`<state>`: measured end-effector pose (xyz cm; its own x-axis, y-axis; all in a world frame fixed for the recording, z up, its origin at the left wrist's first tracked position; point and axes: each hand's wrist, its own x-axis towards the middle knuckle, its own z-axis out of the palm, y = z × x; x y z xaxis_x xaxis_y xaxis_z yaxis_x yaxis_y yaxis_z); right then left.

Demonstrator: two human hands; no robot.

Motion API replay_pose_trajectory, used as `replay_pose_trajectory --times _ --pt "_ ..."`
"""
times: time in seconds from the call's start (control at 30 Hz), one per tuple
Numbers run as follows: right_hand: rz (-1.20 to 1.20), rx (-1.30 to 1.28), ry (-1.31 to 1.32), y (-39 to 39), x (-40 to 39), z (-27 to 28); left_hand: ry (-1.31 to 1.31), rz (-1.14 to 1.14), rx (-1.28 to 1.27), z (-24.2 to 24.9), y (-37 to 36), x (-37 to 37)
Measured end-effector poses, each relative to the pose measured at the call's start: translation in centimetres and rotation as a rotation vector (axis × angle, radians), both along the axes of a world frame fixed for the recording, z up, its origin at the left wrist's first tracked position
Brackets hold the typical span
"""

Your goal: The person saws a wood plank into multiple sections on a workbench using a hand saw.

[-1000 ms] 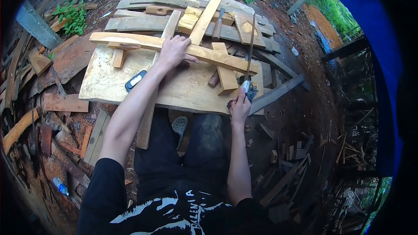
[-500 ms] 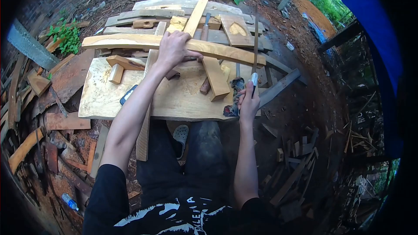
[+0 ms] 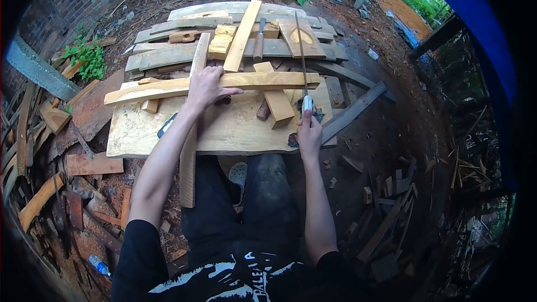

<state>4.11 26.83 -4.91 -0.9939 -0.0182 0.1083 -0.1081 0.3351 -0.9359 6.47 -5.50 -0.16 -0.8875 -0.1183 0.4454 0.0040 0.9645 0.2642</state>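
A long, slightly curved wooden board (image 3: 268, 81) lies crosswise over other pieces of wood above the workbench slab (image 3: 224, 128). My left hand (image 3: 206, 90) grips it left of its middle, thumb stretched along the near side and fingers over the top. In my right hand (image 3: 309, 134) is a handsaw (image 3: 307, 103) with a pale handle, its long narrow blade pointing away and crossing the board near its right end. Under the board, a short wooden block (image 3: 278, 106) slants toward me. A longer wooden strip (image 3: 189, 156) passes beneath my left forearm.
A chisel (image 3: 258, 46) with a wooden handle, a wooden mallet (image 3: 184, 36) and a board with a heart-like mark (image 3: 300, 39) lie on the far planks. Scrap wood (image 3: 391, 196) litters the ground on both sides. A plastic bottle (image 3: 99, 264) lies at lower left.
The curved board has shifted left and its right end has come slightly nearer me. My left hand has moved with it. The saw has moved left, its blade still across the right end.
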Motion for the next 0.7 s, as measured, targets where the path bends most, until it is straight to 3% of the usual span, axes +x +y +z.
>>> replay_pose_trajectory --times 0.13,0.3,0.4,0.57,0.7 --pt "0.011 -0.012 -0.179 -0.2 0.0 -1.5 0.004 -0.015 -0.022 -0.9 -0.9 0.0" --pt "0.011 -0.048 -0.152 -0.5 0.2 -1.7 -0.048 -0.085 -0.116 0.0 0.6 -1.0" --pt "0.023 -0.079 -0.139 -0.7 0.1 -1.5 0.126 -0.168 -0.086 0.0 3.7 -2.8" --pt "0.003 -0.055 -0.272 -0.5 0.3 0.1 0.163 -0.302 0.035 -0.5 10.8 -6.9" --pt "0.009 -0.069 -0.272 -0.5 0.2 0.0 0.158 -0.197 -0.113 -2.0 13.3 -7.3"
